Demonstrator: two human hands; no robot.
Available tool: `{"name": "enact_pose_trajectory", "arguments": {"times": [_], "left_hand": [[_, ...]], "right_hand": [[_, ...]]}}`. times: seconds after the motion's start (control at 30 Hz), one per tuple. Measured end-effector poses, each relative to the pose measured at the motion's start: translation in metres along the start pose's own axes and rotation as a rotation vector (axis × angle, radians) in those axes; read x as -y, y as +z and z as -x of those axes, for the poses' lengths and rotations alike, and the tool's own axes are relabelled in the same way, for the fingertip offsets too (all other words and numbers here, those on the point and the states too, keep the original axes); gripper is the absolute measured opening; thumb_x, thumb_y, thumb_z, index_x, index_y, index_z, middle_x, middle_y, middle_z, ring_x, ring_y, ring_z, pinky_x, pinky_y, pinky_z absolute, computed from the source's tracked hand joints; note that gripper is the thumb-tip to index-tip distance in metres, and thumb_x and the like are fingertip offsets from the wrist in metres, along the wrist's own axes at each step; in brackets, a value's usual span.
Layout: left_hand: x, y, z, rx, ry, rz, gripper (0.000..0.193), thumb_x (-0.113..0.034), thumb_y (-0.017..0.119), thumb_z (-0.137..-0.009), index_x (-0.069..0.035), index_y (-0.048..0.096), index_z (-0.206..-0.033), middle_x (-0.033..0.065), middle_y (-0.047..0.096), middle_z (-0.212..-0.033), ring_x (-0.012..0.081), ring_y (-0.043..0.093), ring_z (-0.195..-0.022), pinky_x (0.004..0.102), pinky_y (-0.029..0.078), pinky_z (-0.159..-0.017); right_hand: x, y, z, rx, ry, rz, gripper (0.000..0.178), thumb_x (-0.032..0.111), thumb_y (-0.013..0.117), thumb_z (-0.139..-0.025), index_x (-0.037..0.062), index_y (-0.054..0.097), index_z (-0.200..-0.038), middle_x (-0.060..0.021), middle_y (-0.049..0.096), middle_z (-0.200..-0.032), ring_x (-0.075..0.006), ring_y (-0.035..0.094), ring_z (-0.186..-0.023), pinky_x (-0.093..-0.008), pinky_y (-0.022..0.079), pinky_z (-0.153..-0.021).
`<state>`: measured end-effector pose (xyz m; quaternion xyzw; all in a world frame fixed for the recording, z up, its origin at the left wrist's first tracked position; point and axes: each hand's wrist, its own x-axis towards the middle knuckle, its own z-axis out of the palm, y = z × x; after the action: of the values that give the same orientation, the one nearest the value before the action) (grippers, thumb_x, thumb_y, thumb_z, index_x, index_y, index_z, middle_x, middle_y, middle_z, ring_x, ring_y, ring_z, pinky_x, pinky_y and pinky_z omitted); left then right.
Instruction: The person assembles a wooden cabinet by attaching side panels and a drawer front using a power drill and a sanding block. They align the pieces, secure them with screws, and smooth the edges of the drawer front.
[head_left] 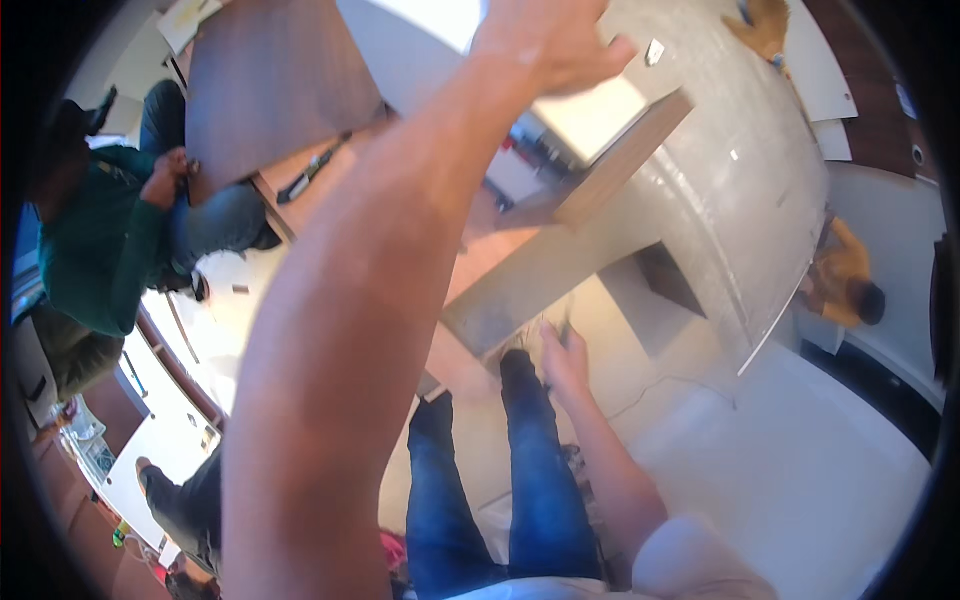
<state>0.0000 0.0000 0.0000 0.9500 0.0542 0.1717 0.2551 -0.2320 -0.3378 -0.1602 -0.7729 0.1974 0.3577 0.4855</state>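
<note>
My left forearm crosses the middle of the view, and my left hand (545,45) is at the top edge, over a pale box-like piece (600,125). Its thumb stands apart from the fingers, which are partly cut off; nothing shows in its grip. Lower down, my right hand (566,362) is closed round a thin dark object (568,312), too blurred to name, above the light floor. Just beyond that hand runs a long wooden board (560,262). A black-handled tool (310,172) lies on the wooden surface left of my left forearm.
A brown wooden panel (270,85) stands at upper left, near a seated person in a green top (95,240). At right is a large grey sheet-like surface (740,210). A person in a mustard top (845,265) is beyond it; another person's arm (765,30) reaches in above.
</note>
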Motion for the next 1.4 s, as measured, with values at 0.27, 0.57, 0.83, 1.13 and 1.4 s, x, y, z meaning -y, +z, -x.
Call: {"name": "enact_pose_trajectory", "arguments": {"times": [0.27, 0.57, 0.83, 1.13, 1.4], "left_hand": [[-0.011, 0.001, 0.003, -0.149, -0.307, -0.146, 0.057, -0.042, 0.07, -0.09, -0.01, 0.065, -0.137, 0.0189, 0.056, -0.142, 0.0373, 0.049, -0.142, 0.0849, 0.019, -0.117], [0.191, -0.101, 0.009, -0.825, -1.047, 0.782, 0.038, -0.041, 0.048, -0.109, -0.013, 0.064, -0.128, 0.0085, 0.065, -0.129, 0.023, 0.057, -0.13, 0.0468, 0.034, -0.114], [0.255, -0.053, -0.013, -0.062, -0.929, 1.201, 0.068, -0.045, 0.044, -0.11, -0.003, 0.044, -0.164, 0.0156, 0.046, -0.168, 0.0284, 0.057, -0.142, 0.0392, 0.043, -0.122], [0.213, -0.046, -0.038, 0.091, -0.846, 1.474, 0.081, -0.058, 0.041, -0.102, 0.002, 0.05, -0.156, 0.023, 0.05, -0.162, 0.035, 0.053, -0.148, 0.046, 0.041, -0.125], [0.158, -0.071, -0.085, 0.174, -0.853, 1.341, 0.092, -0.078, 0.04, -0.102, -0.002, 0.058, -0.149, 0.0177, 0.066, -0.147, 0.0302, 0.066, -0.132, 0.0456, 0.056, -0.11]], "right_hand": [[0.157, -0.093, 0.013, -0.065, -0.306, -0.21, 0.025, 0.031, 0.064, -0.112, 0.0061, 0.065, -0.111, 0.0038, 0.053, -0.075, -0.0067, 0.052, -0.066, -0.0269, 0.043, -0.061], [0.207, -0.025, -0.119, 0.413, -0.399, -0.519, 0.062, 0.039, 0.061, -0.113, 0.0033, 0.045, -0.161, -0.0003, 0.062, -0.091, -0.0102, 0.055, -0.078, -0.0274, 0.047, -0.072], [0.204, -0.035, -0.172, 0.593, -0.216, -0.309, 0.054, 0.019, 0.074, -0.103, 0.0079, 0.058, -0.154, -0.0066, 0.065, -0.139, -0.0134, 0.063, -0.088, -0.0294, 0.052, -0.078], [0.204, -0.039, -0.226, 0.62, -0.59, -0.036, 0.053, -0.011, 0.059, -0.086, 0.0066, 0.069, -0.135, -0.007, 0.072, -0.131, -0.0196, 0.064, -0.125, -0.0327, 0.052, -0.101], [0.211, -0.088, -0.196, 0.497, -0.757, -0.085, 0.04, 0.01, 0.072, -0.089, 0.0037, 0.069, -0.129, -0.0091, 0.074, -0.121, -0.026, 0.069, -0.109, -0.0351, 0.052, -0.097]]}}
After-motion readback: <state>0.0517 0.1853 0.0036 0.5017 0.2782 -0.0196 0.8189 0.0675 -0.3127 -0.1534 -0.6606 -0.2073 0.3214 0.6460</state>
